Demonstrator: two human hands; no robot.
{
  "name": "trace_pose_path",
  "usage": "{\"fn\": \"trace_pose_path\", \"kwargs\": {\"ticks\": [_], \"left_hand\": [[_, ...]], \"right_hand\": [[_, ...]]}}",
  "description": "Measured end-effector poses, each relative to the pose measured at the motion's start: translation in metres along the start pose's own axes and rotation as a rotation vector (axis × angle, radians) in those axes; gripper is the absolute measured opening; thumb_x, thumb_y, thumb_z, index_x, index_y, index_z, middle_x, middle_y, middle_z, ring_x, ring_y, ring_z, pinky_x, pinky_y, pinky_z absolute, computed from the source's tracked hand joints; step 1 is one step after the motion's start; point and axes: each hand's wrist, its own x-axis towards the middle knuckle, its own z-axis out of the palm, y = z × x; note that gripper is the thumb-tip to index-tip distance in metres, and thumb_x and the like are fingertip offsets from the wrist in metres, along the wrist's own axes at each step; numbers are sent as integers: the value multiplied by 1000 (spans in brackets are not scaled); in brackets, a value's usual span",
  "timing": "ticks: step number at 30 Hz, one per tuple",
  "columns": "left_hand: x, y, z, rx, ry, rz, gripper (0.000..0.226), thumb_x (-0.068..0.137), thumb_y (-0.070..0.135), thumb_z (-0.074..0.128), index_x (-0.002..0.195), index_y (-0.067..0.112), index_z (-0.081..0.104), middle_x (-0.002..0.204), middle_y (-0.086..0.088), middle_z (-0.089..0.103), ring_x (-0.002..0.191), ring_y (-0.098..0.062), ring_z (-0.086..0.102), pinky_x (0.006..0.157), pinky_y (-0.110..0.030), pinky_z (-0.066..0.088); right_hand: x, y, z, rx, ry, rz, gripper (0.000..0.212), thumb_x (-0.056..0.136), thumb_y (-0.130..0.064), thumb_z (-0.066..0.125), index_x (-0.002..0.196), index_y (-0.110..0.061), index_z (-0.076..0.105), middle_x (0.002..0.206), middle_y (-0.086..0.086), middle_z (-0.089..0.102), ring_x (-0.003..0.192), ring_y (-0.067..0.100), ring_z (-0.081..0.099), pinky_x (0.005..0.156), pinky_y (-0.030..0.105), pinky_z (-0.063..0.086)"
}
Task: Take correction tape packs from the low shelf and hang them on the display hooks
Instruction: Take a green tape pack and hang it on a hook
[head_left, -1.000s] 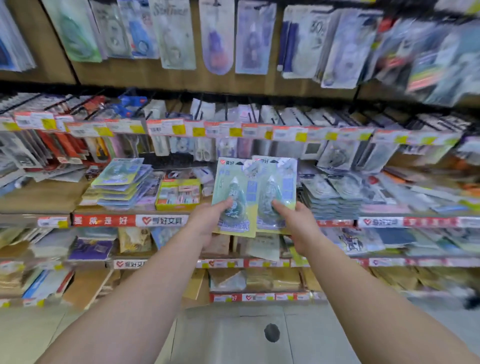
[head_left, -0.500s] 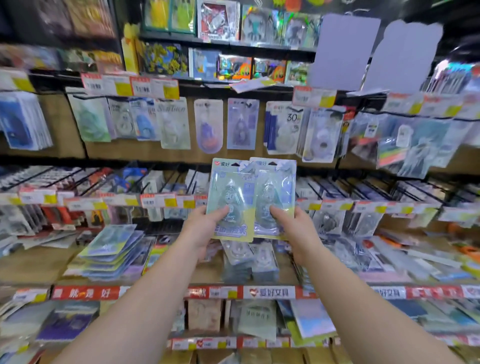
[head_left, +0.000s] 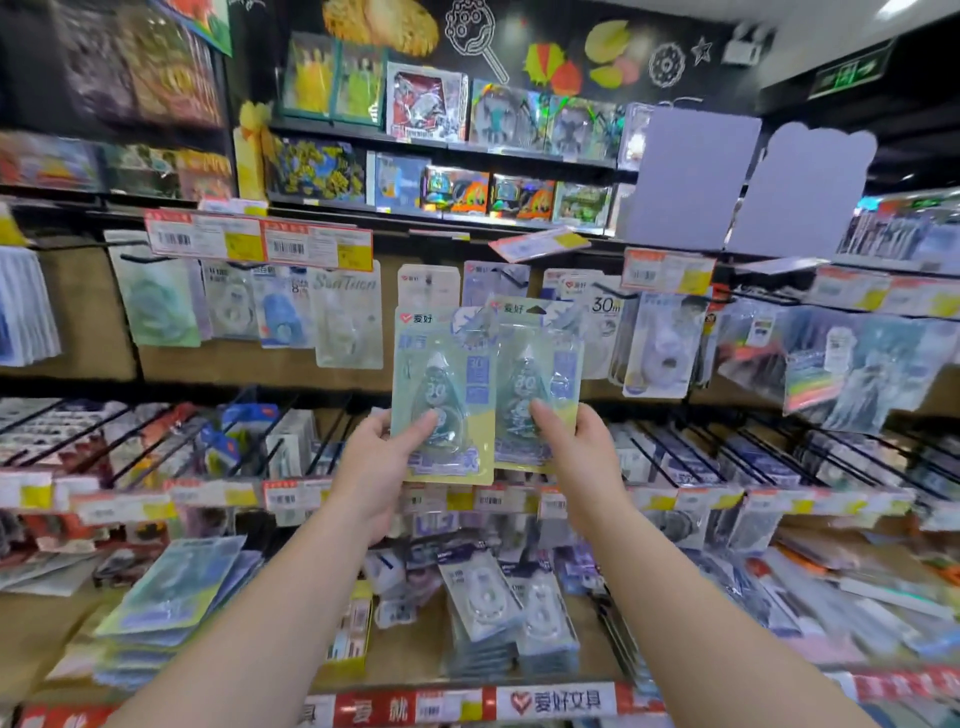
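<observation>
I have one correction tape pack in each hand, both held upright in front of the pegboard wall. My left hand (head_left: 371, 470) pinches the left pack (head_left: 441, 395) by its lower edge, thumb pressed on the front of the blister, fingers hidden behind the card. My right hand (head_left: 574, 457) pinches the right pack (head_left: 535, 384) the same way, thumb on the front low down. The two packs overlap slightly at their inner edges, the left one in front.

What the coming move turns on: each pack's long axis runs straight up from the grip, so the hang hole at the top of the card sits at the far end from my fingers. The right pack's dark hang notch (head_left: 535, 310) shows near its top edge; the left pack's hole I cannot make out.

Both top edges lie just below the row of display hooks (head_left: 511, 278) under the upper shelf's front edge, level with the packs already hanging (head_left: 428, 286) there. I judge the right pack nearer a hook, its top close under the black prong right of centre. The next move would need the card top guided onto a prong tip while I steer from the bottom, so a small wobble at the grip swings the hole wide.

More packs lie stacked on the low shelf (head_left: 519, 686) beneath my forearms.
</observation>
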Motion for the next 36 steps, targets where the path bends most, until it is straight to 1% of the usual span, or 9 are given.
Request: {"fn": "trace_pose_path", "kwargs": {"ticks": [4, 7, 10, 16, 19, 24, 27, 32, 36], "left_hand": [[8, 5, -3, -58, -23, 33, 65, 65, 45, 79, 121, 16, 63, 112, -6, 74, 105, -28, 70, 95, -56, 53], [12, 7, -4, -93, -27, 33, 57, 71, 38, 76, 121, 15, 63, 110, -7, 75, 101, -28, 72, 83, -48, 57], [14, 7, -2, -88, -10, 32, 39, 86, 30, 71, 121, 15, 63, 110, -6, 75, 99, -25, 72, 74, -40, 56], [19, 3, 5, -94, 20, 19, 44, 85, 30, 71, 125, 13, 61, 112, -7, 74, 101, -26, 71, 74, -41, 57], [21, 3, 9, -104, 47, 22, 43, 86, 29, 71, 124, 13, 62, 115, -8, 73, 104, -27, 70, 81, -45, 57], [23, 0, 12, -112, 72, 46, 59, 75, 37, 74, 127, 13, 60, 118, -10, 71, 108, -31, 68, 72, -41, 55], [24, -3, 11, -121, 95, 56, 64, 72, 38, 74, 128, 11, 59, 119, -11, 71, 108, -34, 68, 68, -40, 55], [27, -8, 9, -103, 146, 57, 61, 70, 38, 76, 125, 14, 61, 115, -9, 73, 107, -33, 69, 80, -52, 57], [28, -11, 7, -99, 165, 53, 49, 79, 31, 73, 123, 12, 61, 113, -11, 73, 99, -30, 71, 66, -41, 57]], "right_hand": [[14, -6, 8, 38, 28, -27, 34, 93, -44, 62, 110, -15, 58, 97, -9, 62, 89, 10, 57, 82, 31, 46], [24, -8, 10, 35, 26, -31, 30, 93, -44, 62, 111, -20, 59, 102, -10, 65, 95, 8, 60, 84, 31, 45], [33, -7, 11, 41, 22, -24, 41, 92, -47, 62, 120, -18, 57, 109, -8, 64, 102, 12, 59, 84, 31, 45], [47, -3, 9, 5, -4, -46, 31, 93, -47, 61, 109, -21, 58, 103, -8, 65, 95, 9, 60, 78, 31, 46], [55, -2, 8, -5, -39, -63, 33, 93, -46, 62, 102, -15, 57, 99, 2, 64, 86, 14, 57, 73, 31, 46], [71, 14, 7, -5, -106, -39, 33, 89, -52, 64, 107, -25, 57, 108, -9, 64, 100, 10, 59, 87, 32, 48], [76, 22, 5, 27, -148, -26, 27, 91, -44, 65, 111, -28, 59, 107, -14, 66, 98, 2, 61, 80, 24, 49], [90, 37, 4, 42, -149, 22, 30, 91, -43, 66, 111, -21, 61, 104, -6, 70, 92, 13, 66, 71, 23, 47], [101, 46, 6, 51, -142, 60, 33, 90, -47, 64, 107, -19, 63, 96, -3, 68, 83, 12, 63, 70, 24, 45]]}}
